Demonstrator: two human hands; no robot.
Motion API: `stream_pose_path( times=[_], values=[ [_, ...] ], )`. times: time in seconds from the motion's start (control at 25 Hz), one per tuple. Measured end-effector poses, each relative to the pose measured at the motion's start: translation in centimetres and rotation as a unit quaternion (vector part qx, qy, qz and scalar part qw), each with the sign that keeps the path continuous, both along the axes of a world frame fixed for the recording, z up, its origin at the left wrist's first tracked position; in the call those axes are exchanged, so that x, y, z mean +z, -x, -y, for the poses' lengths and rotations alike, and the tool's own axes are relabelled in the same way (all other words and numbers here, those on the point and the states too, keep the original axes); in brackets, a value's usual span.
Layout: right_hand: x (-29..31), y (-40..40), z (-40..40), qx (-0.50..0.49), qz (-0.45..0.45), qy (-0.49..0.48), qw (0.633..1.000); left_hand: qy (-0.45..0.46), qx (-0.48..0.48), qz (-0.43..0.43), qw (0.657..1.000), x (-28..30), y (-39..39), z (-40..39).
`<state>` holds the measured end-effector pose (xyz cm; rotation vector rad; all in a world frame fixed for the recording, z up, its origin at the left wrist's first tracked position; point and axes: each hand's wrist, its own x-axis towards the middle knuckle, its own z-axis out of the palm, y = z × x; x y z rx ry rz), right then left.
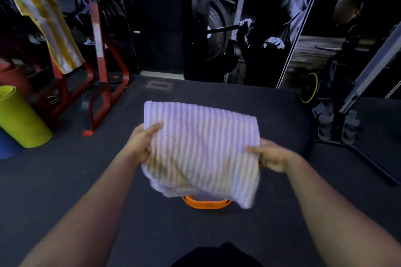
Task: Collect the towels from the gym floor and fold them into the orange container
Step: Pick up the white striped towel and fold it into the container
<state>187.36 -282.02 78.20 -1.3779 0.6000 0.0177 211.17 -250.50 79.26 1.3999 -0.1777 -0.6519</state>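
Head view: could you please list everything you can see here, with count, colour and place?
striped towel: one, lilac and white, folded, held up over the container
container: one, orange, on the floor, mostly hidden under the striped towel
yellow towel: one, yellow and white, hanging on the rack, upper left
rack: one, red, left of centre
mats: two rolled, one yellow-green, one blue, far left
weight plate: one, dark, on a bar at the back
floor: dark grey
left hand: grips the striped towel's left edge
right hand: grips its right edge
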Motion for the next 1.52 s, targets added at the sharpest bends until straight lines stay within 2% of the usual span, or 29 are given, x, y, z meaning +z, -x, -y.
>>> stream_pose_path(
  times=[0.04, 0.16, 0.28, 0.36, 0.4, 0.44, 0.52, 0.6, 0.68, 0.72, 0.76, 0.8, 0.88, 0.92, 0.96, 1.0, 1.08, 1.12, 1.16, 1.24, 1.32, 1.44, 1.52],
  values=[
    [-1.2, 0.3, -0.4, 0.014, -0.012, 0.016, 1.000, -0.005, 0.018, 0.003, 1.000, 0.1, -0.6, 0.0],
    [-3.0, -0.6, -1.8, -0.139, 0.085, 0.012, 0.987, -0.083, 0.056, 0.041, 0.994, -0.6, -2.2, -0.3],
    [-2.9, -1.1, -1.5, -0.198, 0.138, 0.007, 0.970, -0.068, 0.013, 0.042, 0.997, -0.9, -2.0, -0.8],
    [-3.3, -0.8, -0.8, -0.217, 0.136, 0.068, 0.964, -0.157, -0.025, 0.086, 0.984, -1.6, -0.8, -0.9],
    [-3.5, -0.8, -0.5, -0.223, 0.130, 0.113, 0.959, -0.195, -0.004, 0.100, 0.976, -2.5, -0.5, -0.6],
    [-3.4, -0.7, -0.6, -0.229, 0.113, 0.150, 0.955, -0.202, 0.036, 0.109, 0.973, -3.5, -0.6, -0.1],
    [-3.4, -0.9, -1.1, -0.244, 0.084, 0.160, 0.953, -0.145, 0.105, 0.113, 0.977, -4.3, -1.0, 0.7],
    [-3.7, -1.4, -1.6, -0.218, 0.073, 0.137, 0.964, -0.086, 0.110, 0.085, 0.987, -4.7, -1.7, 1.1],
    [-4.0, -1.6, -1.8, -0.123, 0.037, 0.150, 0.980, -0.083, 0.030, 0.086, 0.992, -4.5, -1.7, 0.6],
    [-4.1, -1.6, -1.9, -0.067, 0.001, 0.194, 0.979, -0.127, -0.035, 0.119, 0.984, -4.2, -1.5, 0.4],
    [-4.3, -1.7, -1.9, -0.020, -0.043, 0.257, 0.965, -0.199, -0.095, 0.169, 0.961, -4.6, -1.7, 0.3],
    [-4.8, -2.1, -2.0, 0.015, -0.081, 0.326, 0.942, -0.280, -0.138, 0.226, 0.923, -5.1, -2.0, 0.2],
    [-5.7, -3.2, -2.6, 0.028, -0.118, 0.424, 0.897, -0.399, -0.165, 0.319, 0.844, -6.4, -3.0, 0.4],
    [-6.3, -3.6, -3.0, 0.021, -0.130, 0.462, 0.877, -0.433, -0.165, 0.347, 0.815, -7.1, -3.5, 0.4],
    [-6.9, -4.0, -3.3, 0.018, -0.151, 0.513, 0.845, -0.459, -0.162, 0.362, 0.795, -7.7, -3.8, 0.4],
    [-7.6, -4.5, -3.5, 0.023, -0.183, 0.574, 0.798, -0.483, -0.154, 0.383, 0.772, -8.4, -4.2, 0.5],
    [-9.3, -5.0, -3.7, 0.058, -0.233, 0.685, 0.688, -0.533, -0.144, 0.464, 0.693, -10.2, -4.7, 0.9],
    [-10.0, -5.3, -3.6, 0.080, -0.241, 0.715, 0.651, -0.547, -0.156, 0.504, 0.651, -11.2, -4.9, 1.2],
    [-10.8, -5.8, -3.3, 0.103, -0.245, 0.731, 0.629, -0.550, -0.184, 0.534, 0.616, -12.2, -5.1, 1.7],
    [-12.8, -6.8, -2.2, 0.157, -0.262, 0.726, 0.617, -0.564, -0.264, 0.536, 0.570, -14.1, -5.8, 3.4],
    [-15.0, -7.4, -0.2, 0.199, -0.289, 0.694, 0.629, -0.565, -0.322, 0.510, 0.563, -16.2, -6.4, 5.5],
    [-18.1, -9.1, 3.4, 0.250, -0.294, 0.660, 0.645, -0.566, -0.347, 0.470, 0.582, -20.1, -7.3, 9.2],
    [-21.8, -10.9, 6.5, 0.302, -0.289, 0.650, 0.634, -0.557, -0.346, 0.413, 0.632, -23.5, -7.7, 12.7]
  ],
)
